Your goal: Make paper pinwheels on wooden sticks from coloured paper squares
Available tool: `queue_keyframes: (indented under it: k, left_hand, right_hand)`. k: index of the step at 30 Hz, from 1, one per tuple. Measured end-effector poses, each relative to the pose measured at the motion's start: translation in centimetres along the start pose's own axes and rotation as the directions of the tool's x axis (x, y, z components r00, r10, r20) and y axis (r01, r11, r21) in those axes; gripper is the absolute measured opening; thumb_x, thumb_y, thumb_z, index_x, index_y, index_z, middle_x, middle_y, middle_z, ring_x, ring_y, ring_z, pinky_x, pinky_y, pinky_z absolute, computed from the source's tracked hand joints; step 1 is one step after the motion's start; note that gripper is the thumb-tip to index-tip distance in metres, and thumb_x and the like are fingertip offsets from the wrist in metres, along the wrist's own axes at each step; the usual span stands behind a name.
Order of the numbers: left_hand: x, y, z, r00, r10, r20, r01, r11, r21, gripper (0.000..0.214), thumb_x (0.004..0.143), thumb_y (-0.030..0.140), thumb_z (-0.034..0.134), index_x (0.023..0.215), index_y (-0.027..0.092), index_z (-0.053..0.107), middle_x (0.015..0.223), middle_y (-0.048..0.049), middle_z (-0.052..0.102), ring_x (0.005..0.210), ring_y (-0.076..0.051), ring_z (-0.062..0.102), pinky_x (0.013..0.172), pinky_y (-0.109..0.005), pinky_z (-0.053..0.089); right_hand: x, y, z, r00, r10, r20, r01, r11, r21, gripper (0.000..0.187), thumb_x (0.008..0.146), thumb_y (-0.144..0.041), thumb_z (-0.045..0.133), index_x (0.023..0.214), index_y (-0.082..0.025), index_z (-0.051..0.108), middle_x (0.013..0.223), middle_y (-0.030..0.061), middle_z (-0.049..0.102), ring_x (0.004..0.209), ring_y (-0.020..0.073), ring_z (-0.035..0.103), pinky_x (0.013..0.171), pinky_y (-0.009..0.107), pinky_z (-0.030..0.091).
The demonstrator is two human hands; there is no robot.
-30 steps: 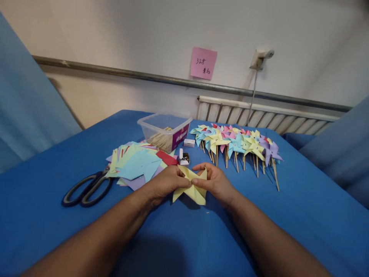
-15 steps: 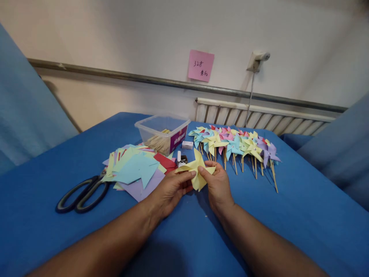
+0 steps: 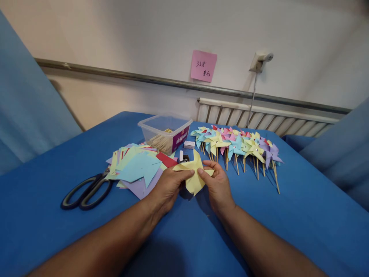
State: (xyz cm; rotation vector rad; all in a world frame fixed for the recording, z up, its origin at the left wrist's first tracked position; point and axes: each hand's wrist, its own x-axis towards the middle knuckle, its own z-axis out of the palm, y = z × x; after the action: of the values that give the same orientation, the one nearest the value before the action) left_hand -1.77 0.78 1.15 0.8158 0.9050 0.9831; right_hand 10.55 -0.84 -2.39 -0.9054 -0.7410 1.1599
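Observation:
Both my hands hold a yellow paper pinwheel (image 3: 193, 174) a little above the blue table (image 3: 302, 215). My left hand (image 3: 167, 188) pinches its left side, thumb on top. My right hand (image 3: 217, 184) pinches its middle and right flap between thumb and fingers. The pinwheel has no stick and its flaps are folded toward the centre. Just behind it lies a small open box of pins (image 3: 183, 157).
A pile of cut coloured paper squares (image 3: 138, 167) and black scissors (image 3: 86, 190) lie to the left. A clear plastic tub of wooden sticks (image 3: 165, 132) and a small white box (image 3: 189, 144) stand behind. A row of several finished pinwheels on sticks (image 3: 239, 148) lies at right.
The pinwheel was lifted off the cloth and turned between my hands; my right thumb and fingers moved to its centre. The hands stay close together.

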Motion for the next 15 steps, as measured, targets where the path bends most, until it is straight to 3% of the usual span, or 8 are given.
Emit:
queue_keyframes:
  k: [5, 7, 11, 15]
  left_hand:
    - [0.7, 0.9, -1.3, 0.995, -0.086, -0.051, 0.081, 0.993, -0.09, 0.025, 0.065, 0.017, 0.071, 0.089, 0.011, 0.068, 0.086, -0.0092, 0.072, 0.072, -0.019, 0.065, 0.069, -0.03, 0.052]
    - [0.7, 1.3, -1.6, 0.992, -0.111, -0.055, 0.103, 0.986, -0.13, 0.024, 0.066, 0.016, 0.069, 0.09, 0.012, 0.068, 0.086, -0.0078, 0.072, 0.071, -0.017, 0.065, 0.066, -0.028, 0.052]
    - [0.5, 1.9, -1.7, 0.989, -0.137, -0.057, 0.127, 0.98, -0.15, 0.021, 0.066, 0.015, 0.07, 0.086, 0.013, 0.067, 0.079, -0.0057, 0.072, 0.065, -0.016, 0.064, 0.061, -0.026, 0.051]
    - [0.3, 1.7, -1.5, 0.993, -0.115, -0.017, 0.111, 0.985, -0.131, 0.023, 0.066, 0.016, 0.069, 0.089, 0.013, 0.068, 0.081, -0.007, 0.071, 0.066, -0.016, 0.063, 0.058, -0.025, 0.05]
  right_hand:
    - [-0.5, -0.7, -0.4, 0.974, -0.195, 0.111, 0.213, 0.961, -0.174, 0.04, 0.075, -0.023, 0.065, 0.113, -0.026, 0.053, 0.108, 0.0053, 0.06, 0.09, 0.017, 0.06, 0.077, 0.032, 0.049]
    - [-0.6, -1.1, -0.5, 0.94, -0.292, 0.176, 0.335, 0.889, -0.312, 0.041, 0.074, -0.019, 0.063, 0.114, -0.028, 0.055, 0.121, 0.0066, 0.054, 0.104, 0.0204, 0.056, 0.082, 0.035, 0.047]
    - [-0.9, -1.8, -0.5, 0.828, -0.442, 0.346, 0.561, 0.661, -0.498, 0.035, 0.072, -0.012, 0.063, 0.102, -0.03, 0.064, 0.133, 0.0045, 0.043, 0.124, 0.0245, 0.042, 0.1, 0.043, 0.036]
    - [-1.0, -2.0, -0.6, 0.788, -0.443, 0.428, 0.616, 0.587, -0.526, 0.023, 0.072, -0.015, 0.067, 0.091, -0.028, 0.067, 0.133, 0.0042, 0.042, 0.125, 0.0248, 0.041, 0.103, 0.044, 0.034]
